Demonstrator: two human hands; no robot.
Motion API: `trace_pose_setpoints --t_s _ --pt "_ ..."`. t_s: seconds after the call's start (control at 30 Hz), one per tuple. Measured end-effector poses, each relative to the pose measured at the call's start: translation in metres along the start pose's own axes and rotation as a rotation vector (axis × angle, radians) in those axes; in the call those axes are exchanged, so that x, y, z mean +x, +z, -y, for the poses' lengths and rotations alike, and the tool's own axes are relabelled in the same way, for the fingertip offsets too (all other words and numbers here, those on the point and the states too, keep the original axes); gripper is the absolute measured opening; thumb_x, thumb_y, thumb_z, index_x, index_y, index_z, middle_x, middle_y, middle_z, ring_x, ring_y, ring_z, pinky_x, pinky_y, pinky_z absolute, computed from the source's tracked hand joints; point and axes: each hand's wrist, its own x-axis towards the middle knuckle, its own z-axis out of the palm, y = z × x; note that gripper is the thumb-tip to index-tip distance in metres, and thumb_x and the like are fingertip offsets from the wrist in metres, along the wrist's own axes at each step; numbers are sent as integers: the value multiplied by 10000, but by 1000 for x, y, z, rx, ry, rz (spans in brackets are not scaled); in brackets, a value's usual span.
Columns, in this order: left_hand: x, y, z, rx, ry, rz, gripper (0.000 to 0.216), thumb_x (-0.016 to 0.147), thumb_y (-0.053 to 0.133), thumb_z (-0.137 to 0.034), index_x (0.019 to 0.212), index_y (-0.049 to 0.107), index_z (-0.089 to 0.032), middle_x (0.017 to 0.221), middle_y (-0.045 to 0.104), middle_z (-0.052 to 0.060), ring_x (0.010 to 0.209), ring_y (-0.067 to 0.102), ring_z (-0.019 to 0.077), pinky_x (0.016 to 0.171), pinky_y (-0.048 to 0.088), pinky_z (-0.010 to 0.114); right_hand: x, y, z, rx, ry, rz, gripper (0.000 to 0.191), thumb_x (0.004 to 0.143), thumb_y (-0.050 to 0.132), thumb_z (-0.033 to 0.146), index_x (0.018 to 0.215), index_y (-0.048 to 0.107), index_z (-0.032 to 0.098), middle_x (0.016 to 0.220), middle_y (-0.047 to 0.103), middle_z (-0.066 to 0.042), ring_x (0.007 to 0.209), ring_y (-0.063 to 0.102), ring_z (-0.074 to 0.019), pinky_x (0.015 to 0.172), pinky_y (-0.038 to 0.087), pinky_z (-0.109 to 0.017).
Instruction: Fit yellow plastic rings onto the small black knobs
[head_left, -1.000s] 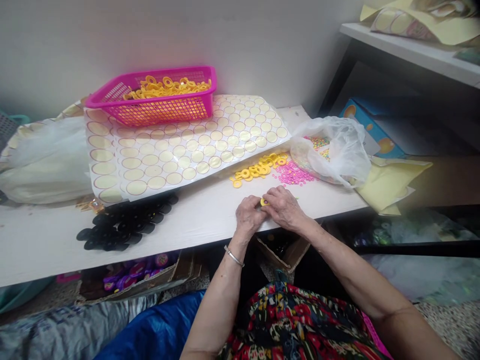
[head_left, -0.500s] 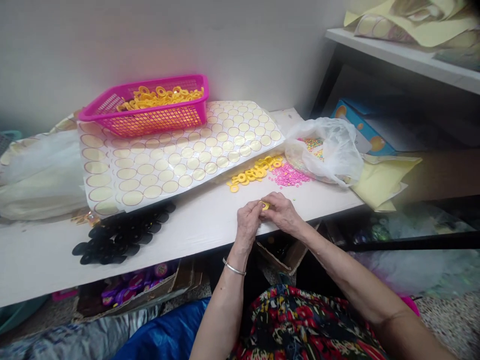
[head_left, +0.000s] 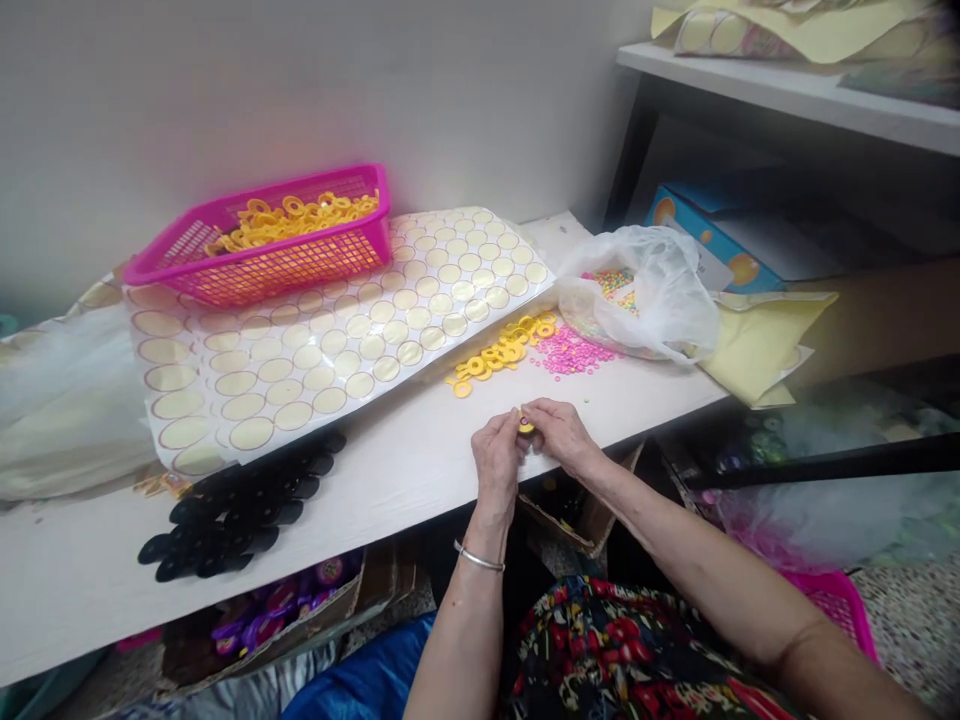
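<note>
Between my fingertips is a small yellow plastic ring piece [head_left: 526, 425], with a dark or pinkish spot at its centre. My left hand [head_left: 496, 450] pinches it from the left, and my right hand [head_left: 556, 432] grips it from the other side. Both hands are just above the front edge of the white table [head_left: 405, 460]. Beyond them lies a row of loose yellow ring pieces [head_left: 499, 355]. Right of that row is a scatter of tiny pink beads [head_left: 570, 352]. My fingers partly cover the held piece.
A pink basket [head_left: 300, 270] of yellow pieces rests on sticker sheets [head_left: 405, 320]. Black flat pieces [head_left: 240, 510] lie at the left. An open plastic bag [head_left: 652, 290] of coloured beads and yellow paper [head_left: 765, 340] are at the right. Below stands a cardboard box [head_left: 330, 610] of purple items.
The view has shifted slightly. My hands stay together on the yellow ring piece, which is now tilted differently and shows more of its face and edge.
</note>
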Motion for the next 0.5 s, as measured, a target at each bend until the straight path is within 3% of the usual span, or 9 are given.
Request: trace_pose_setpoints --t_s 0.3,0.5 --pt "-6 15 -9 16 44 -97 245 721 592 -380 744 630 -140 552 570 -19 415 471 65 399 342 179 -5 1 7 93 49 -42 220 707 578 374 702 550 155 417 484 58 305 421 -64 295 320 -161" --pt "2 9 -6 -13 11 -44 259 685 611 -386 649 596 -130 409 483 -50 330 393 52 346 279 169 -1 -2 10 187 196 57 243 721 588 380 676 531 149 447 555 14 344 493 -78 351 428 -182"
